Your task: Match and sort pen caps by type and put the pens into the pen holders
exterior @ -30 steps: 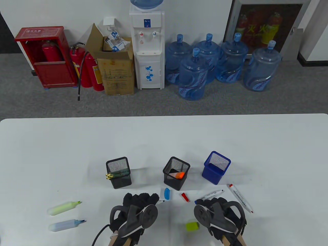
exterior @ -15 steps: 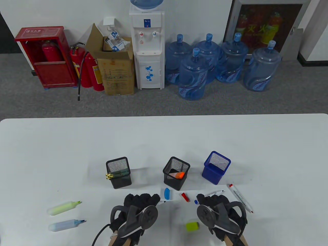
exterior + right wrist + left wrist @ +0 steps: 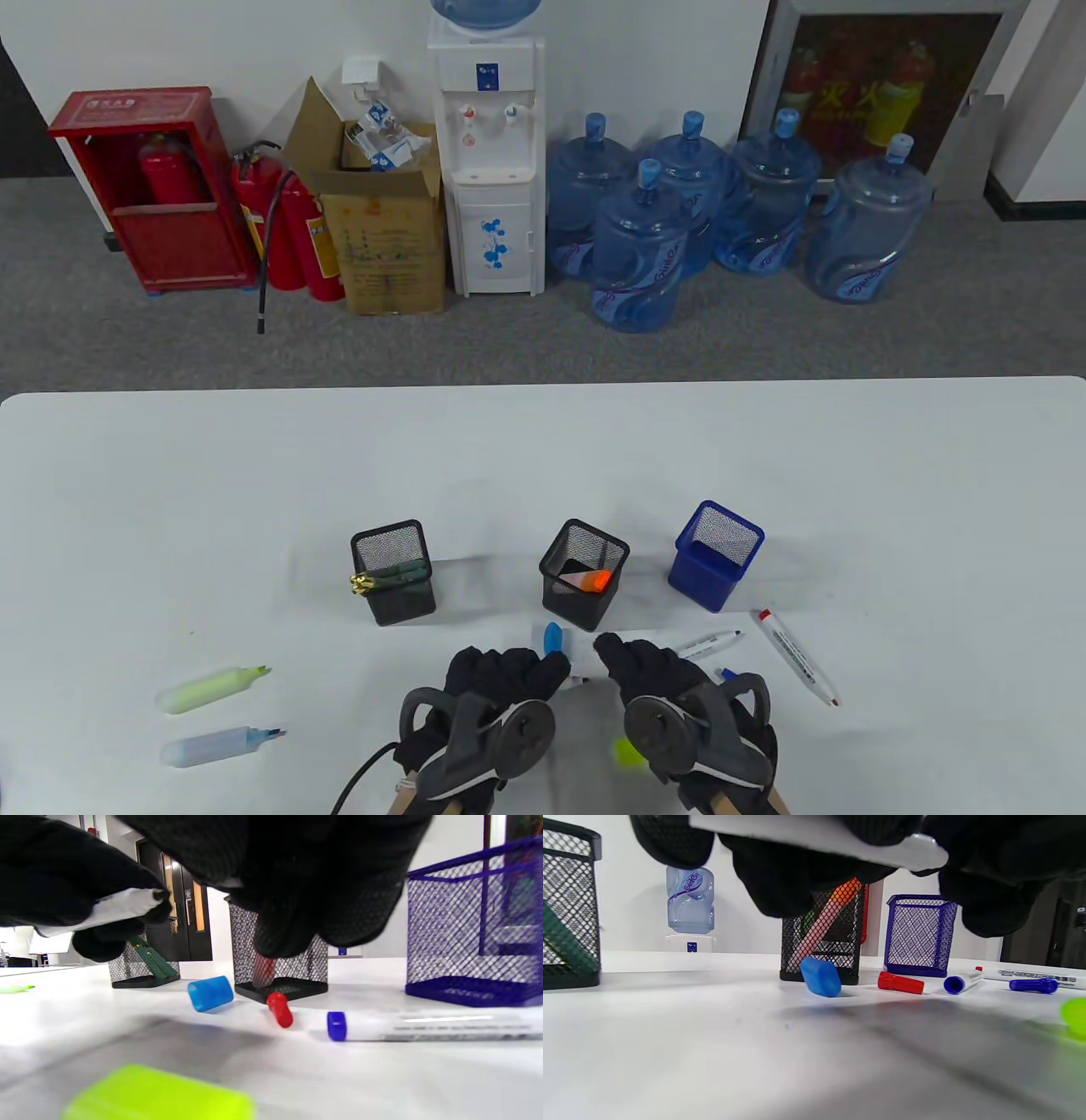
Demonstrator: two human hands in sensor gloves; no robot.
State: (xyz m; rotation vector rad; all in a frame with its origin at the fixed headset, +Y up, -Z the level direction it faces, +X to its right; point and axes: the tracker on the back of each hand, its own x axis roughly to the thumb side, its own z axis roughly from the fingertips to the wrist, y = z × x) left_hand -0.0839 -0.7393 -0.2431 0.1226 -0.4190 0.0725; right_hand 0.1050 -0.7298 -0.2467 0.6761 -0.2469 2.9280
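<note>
Hands converge over red cap

Left hand (image 3: 501, 679) grips a white pen (image 3: 814, 838), fingers curled round the barrel; right hand (image 3: 653, 675) has swung in from 3 o'clock and now hovers, fingers curled, above the red cap (image 3: 280, 1010), holding nothing that shows; half a second ago it sat beside the blue-capped pen (image 3: 708, 647). Likely the cap is next, to close the held pen. Blue cap (image 3: 553, 637) lies at 12 o'clock of the left hand; green cap (image 3: 626, 752) is half hidden now; holders (image 3: 584, 577) unchanged; red pen (image 3: 797, 655) and highlighters (image 3: 212, 688) untouched.
</note>
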